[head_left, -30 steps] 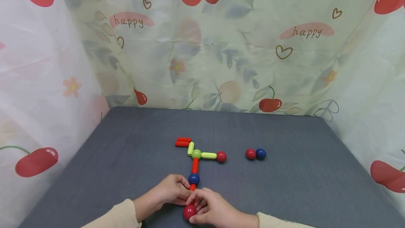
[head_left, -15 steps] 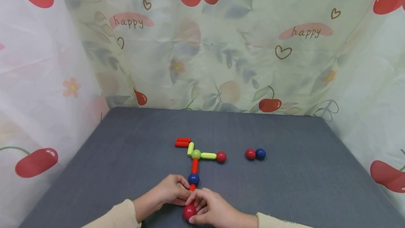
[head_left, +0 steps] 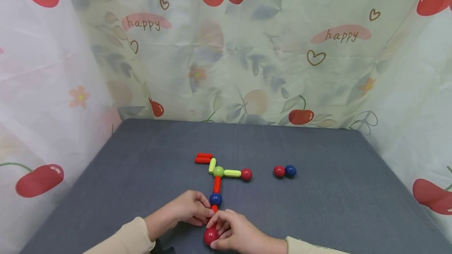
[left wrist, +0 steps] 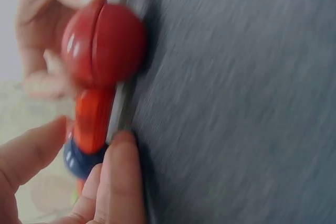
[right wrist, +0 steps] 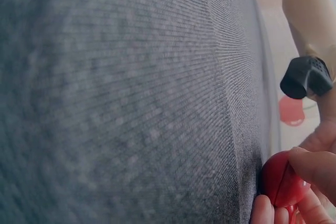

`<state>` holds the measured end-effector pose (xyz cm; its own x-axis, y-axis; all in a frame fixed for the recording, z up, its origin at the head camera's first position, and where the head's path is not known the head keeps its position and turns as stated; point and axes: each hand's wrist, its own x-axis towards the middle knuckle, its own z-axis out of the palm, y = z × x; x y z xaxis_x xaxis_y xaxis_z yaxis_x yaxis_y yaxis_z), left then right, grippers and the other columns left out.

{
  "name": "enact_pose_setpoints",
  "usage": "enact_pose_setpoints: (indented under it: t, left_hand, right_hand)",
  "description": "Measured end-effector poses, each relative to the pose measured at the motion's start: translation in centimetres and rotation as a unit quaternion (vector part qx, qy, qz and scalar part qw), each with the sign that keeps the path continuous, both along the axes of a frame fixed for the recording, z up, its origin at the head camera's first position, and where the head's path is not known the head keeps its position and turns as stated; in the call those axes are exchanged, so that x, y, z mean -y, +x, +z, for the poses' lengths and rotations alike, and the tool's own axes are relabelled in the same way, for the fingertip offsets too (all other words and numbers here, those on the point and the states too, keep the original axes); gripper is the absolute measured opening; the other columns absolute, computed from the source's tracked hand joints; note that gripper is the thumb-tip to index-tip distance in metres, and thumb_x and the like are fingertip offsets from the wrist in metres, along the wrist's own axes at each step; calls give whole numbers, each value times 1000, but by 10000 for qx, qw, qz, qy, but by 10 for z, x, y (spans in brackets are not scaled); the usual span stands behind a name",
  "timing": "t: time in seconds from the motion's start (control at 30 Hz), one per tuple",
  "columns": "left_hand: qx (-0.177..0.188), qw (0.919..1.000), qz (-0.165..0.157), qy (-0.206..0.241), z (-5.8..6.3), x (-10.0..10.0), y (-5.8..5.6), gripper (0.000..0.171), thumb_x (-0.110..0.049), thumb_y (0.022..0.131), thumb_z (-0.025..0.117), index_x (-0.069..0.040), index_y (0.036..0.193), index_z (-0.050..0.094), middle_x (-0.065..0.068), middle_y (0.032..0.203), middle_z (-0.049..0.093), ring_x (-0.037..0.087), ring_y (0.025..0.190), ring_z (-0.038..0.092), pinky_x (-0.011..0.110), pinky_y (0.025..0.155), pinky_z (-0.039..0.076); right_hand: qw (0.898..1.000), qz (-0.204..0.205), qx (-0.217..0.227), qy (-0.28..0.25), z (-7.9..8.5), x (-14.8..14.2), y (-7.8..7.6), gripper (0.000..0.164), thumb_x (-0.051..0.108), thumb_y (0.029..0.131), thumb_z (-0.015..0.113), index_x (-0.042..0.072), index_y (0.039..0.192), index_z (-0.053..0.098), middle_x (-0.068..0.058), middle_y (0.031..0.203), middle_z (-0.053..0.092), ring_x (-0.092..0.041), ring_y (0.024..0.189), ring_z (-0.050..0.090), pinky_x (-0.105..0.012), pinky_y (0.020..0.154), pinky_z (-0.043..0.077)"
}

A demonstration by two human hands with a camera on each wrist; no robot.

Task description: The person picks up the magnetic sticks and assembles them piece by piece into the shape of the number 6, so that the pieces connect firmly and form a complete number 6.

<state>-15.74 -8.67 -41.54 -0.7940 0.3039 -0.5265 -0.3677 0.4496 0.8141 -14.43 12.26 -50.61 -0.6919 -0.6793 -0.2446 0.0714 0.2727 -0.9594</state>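
At the near end of a joined chain of rods and balls, my right hand (head_left: 240, 232) pinches a glossy red ball (head_left: 210, 236) between thumb and fingers. A seam runs round this ball (right wrist: 283, 179) in the right wrist view. My left hand (head_left: 190, 208) has its thumb and fingers on either side of the red rod (left wrist: 93, 119) joining that ball to a blue ball (head_left: 215, 199); the fingers partly hide the rod in the head view. Farther up the chain come another red rod (head_left: 217, 184), a green ball (head_left: 218, 171), a yellow-green rod (head_left: 232, 173) and a second red ball (head_left: 246, 174).
Another yellow-green rod (head_left: 212, 166) meets the green ball at an angle, beside two red rods (head_left: 203, 158). To the right, a red ball (head_left: 279, 171) touches a blue ball (head_left: 290, 171). Patterned cloth (head_left: 233, 69) surrounds the dark grey table (head_left: 318, 207).
My left hand has shifted slightly up and its wrist has lifted, baring more of a black wrist device. The right hand stays on the red ball, and the chain looks unmoved.
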Motion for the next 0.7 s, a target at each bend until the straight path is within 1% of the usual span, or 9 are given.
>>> enact_pose_setpoints:
  t: [0.07, 0.17, 0.23, 0.33, 0.4, 0.47, 0.57, 0.63, 0.7]
  left_hand:
    - [-102, 9998, 91, -115, 3, 3, -5, 25, -12, 83, 76, -2, 99, 60, 5, 80, 70, 13, 68, 65, 33, 67, 59]
    - [-379, 9983, 379, -217, 8, 8, -15, 25, -11, 83, 75, -2, 101, 60, 6, 82, 69, 15, 69, 64, 33, 67, 59]
    - [-622, 9959, 590, -275, 11, 11, -22, 24, -11, 84, 74, -1, 103, 61, 7, 85, 69, 15, 70, 65, 34, 67, 59]
    - [-922, 9910, 918, -317, 14, 17, -33, 23, -10, 87, 70, 0, 106, 61, 9, 89, 69, 17, 73, 65, 34, 68, 59]
    - [-1052, 9882, 1080, -254, 14, 20, -42, 23, -9, 88, 67, 2, 108, 61, 11, 93, 69, 19, 76, 66, 34, 69, 58]
    - [-1128, 9863, 1184, -197, 14, 23, -51, 24, -8, 90, 65, 2, 111, 61, 13, 98, 69, 20, 80, 65, 33, 71, 58]
    - [-1200, 9840, 1316, -87, 11, 27, -64, 24, -7, 91, 64, 2, 113, 61, 16, 103, 67, 20, 83, 65, 32, 72, 58]
    - [-1205, 9829, 1391, -12, 9, 28, -72, 24, -6, 91, 63, 3, 113, 61, 16, 104, 67, 19, 84, 64, 31, 71, 57]
    - [-1201, 9818, 1472, 64, 8, 29, -79, 25, -5, 90, 62, 3, 114, 61, 16, 105, 67, 19, 84, 64, 30, 72, 57]
  right_hand:
    - [10000, -24, 11, 26, 1, 0, 0, 39, 33, 76, 83, 26, 110, 64, -4, 104, 59, -17, 89, 63, -25, 77, 56]
    - [9999, -69, -31, 82, 9, 1, 4, 39, 35, 76, 83, 26, 109, 64, -4, 103, 59, -16, 89, 63, -24, 77, 56]
    - [9999, -111, 1, 111, 20, 2, 7, 38, 35, 76, 83, 26, 108, 65, -3, 102, 59, -15, 88, 63, -23, 77, 56]
    - [9996, -147, -23, 227, 44, 5, 15, 33, 29, 79, 81, 24, 107, 65, -3, 100, 59, -16, 88, 62, -24, 77, 56]
    - [9994, -190, -23, 281, 58, 7, 20, 29, 23, 81, 80, 22, 106, 65, -4, 99, 59, -17, 87, 61, -25, 78, 56]
    - [9992, -185, -33, 347, 68, 8, 23, 27, 20, 82, 79, 21, 106, 65, -4, 99, 59, -17, 88, 61, -25, 78, 56]
    - [9992, -149, -60, 364, 66, 7, 22, 28, 24, 81, 79, 23, 106, 65, -3, 99, 59, -15, 88, 61, -24, 78, 56]
    - [9994, -94, -58, 338, 57, 5, 18, 31, 29, 80, 80, 25, 107, 65, -2, 100, 60, -14, 88, 62, -23, 77, 56]
    - [9995, -83, -96, 297, 45, 4, 15, 33, 30, 79, 81, 24, 108, 65, -3, 100, 60, -16, 88, 62, -24, 77, 56]
